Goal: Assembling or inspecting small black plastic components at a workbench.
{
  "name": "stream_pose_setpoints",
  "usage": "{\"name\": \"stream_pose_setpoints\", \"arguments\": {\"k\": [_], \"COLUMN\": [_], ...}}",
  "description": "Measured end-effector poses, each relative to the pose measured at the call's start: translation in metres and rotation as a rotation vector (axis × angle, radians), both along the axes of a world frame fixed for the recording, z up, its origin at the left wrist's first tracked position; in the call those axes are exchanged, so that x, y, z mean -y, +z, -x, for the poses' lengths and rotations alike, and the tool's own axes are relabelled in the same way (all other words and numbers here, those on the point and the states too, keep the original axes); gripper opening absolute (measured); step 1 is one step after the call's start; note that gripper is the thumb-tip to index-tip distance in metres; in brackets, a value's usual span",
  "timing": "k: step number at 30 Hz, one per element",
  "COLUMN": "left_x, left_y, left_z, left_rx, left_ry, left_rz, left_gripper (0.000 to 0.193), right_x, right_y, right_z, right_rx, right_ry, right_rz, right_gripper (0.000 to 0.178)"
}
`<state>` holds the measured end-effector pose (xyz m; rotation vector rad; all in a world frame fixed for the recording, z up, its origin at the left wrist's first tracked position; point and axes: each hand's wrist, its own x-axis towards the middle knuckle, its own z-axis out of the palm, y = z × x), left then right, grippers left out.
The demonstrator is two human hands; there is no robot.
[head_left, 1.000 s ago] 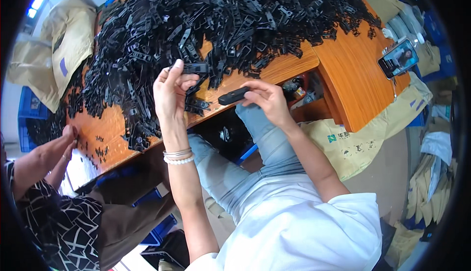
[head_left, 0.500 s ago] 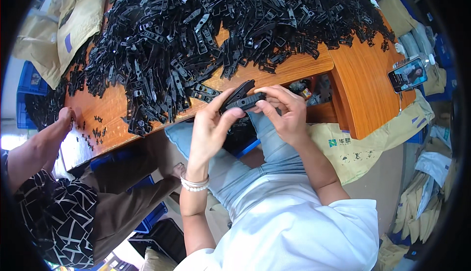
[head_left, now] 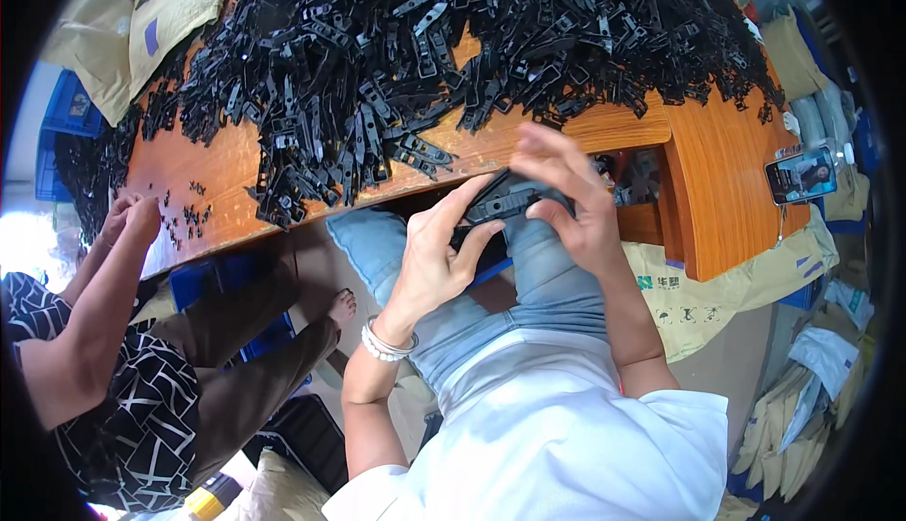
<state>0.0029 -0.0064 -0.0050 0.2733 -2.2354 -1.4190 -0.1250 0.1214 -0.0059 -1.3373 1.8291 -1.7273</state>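
Black elongated plastic parts (head_left: 498,204) are in my left hand (head_left: 439,247), pinched between its thumb and fingers just off the table's front edge. Slots and raised details show on the upper piece; how many pieces lie under it I cannot tell. At their right end is my right hand (head_left: 580,205), its fingers lifted and spread, somewhat blurred. Its thumb is close to the end of the parts, and whether it touches them is unclear. Beyond both hands, a big heap of similar black plastic parts (head_left: 377,77) covers much of the wooden table (head_left: 604,131).
A co-worker's hands (head_left: 132,219) are at the table's left end, beside small black pieces (head_left: 193,214). A phone (head_left: 800,176) stands at the right. Sacks (head_left: 179,21) lie at the far left, and a printed yellowish sack (head_left: 698,309) hangs below the table's right part.
My right hand's fingers have lifted off the parts and spread. My left hand, still holding them, sits lower and further right in view. The co-worker's hands have come together.
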Motion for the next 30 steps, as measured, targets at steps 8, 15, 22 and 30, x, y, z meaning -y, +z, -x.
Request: {"name": "stream_pose_setpoints", "arguments": {"k": [8,15,22,30], "left_x": [0.006,0.002,0.018,0.168], "left_y": [0.003,-0.005,-0.007,-0.006], "left_z": [-0.008,-0.013,-0.038,-0.074], "left_rx": [0.029,0.069,0.164,0.135], "left_ry": [-0.015,0.011,-0.146,0.808], "left_rz": [0.057,-0.397,-0.094,0.267], "left_gripper": [0.041,0.04,0.04,0.011], "right_x": [0.006,0.006,0.006,0.011], "right_y": [0.0,0.0,-0.005,-0.04], "right_z": [-0.006,-0.005,-0.016,-0.036], "right_rx": [-0.036,0.006,0.204,0.031], "right_ry": [-0.017,0.035,0.259,0.13], "right_rz": [-0.095,-0.07,-0.231,-0.403], "right_gripper": [0.026,0.027,0.023,0.028]}}
